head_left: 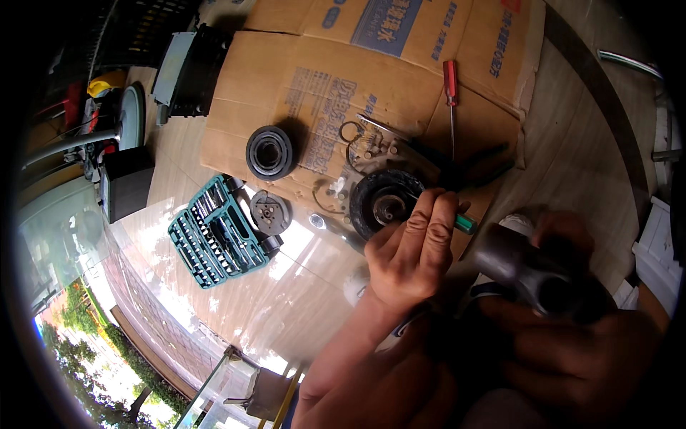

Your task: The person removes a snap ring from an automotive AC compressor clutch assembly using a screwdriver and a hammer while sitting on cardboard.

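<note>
My left hand (414,257) grips a green-handled screwdriver (464,222), its blade at the rim of a black ring (364,204) around a central shaft (389,209) on a metal housing (379,152). My fingers hide part of the blade. My right hand (564,236) is closed on a hammer (514,261), slightly blurred, right of and below the green handle. A red-handled screwdriver (450,82) and dark-handled pliers (486,161) lie above on the cardboard (264,79). Circlips (350,129) and a thin metal tool (379,125) rest by the housing.
A pulley (270,151) sits on the cardboard's left part, above a round plate (270,213) and an open teal socket case (214,232). Dark boxes (125,186) and assorted gear crowd the left; a glass-sided item (229,390) stands near the bottom, white boards (650,243) at right.
</note>
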`<state>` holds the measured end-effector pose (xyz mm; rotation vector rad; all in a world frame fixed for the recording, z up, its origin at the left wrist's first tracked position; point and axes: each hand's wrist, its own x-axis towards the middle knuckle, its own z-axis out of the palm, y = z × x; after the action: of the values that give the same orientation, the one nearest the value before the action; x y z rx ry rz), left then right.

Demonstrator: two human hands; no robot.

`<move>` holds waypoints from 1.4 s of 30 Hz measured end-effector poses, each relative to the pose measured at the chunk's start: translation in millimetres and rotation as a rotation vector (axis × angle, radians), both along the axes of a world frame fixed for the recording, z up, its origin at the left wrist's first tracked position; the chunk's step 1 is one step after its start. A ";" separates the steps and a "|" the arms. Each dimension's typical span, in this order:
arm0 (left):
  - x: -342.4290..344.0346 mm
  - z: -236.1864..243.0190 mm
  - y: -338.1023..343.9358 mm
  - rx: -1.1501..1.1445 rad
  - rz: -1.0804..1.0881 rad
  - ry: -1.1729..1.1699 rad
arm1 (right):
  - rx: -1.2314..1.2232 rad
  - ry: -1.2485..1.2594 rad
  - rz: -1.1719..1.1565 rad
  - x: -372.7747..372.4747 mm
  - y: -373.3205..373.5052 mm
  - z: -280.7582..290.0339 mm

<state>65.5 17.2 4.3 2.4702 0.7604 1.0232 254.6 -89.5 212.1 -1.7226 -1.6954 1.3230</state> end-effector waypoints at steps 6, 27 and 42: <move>2.8 1.0 -1.1 0.004 0.031 0.025 | -0.019 -0.022 0.035 -3.3 0.2 17.7; 6.4 8.8 0.2 -0.050 0.049 0.073 | -0.128 -0.081 0.077 1.7 16.7 37.1; 0.1 2.2 1.5 0.018 0.049 0.012 | 0.070 -0.095 -0.033 -3.8 13.1 18.3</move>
<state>65.6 18.8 6.5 2.4861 0.8226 1.0374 250.7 -76.4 230.3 -1.7910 -1.7358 1.1707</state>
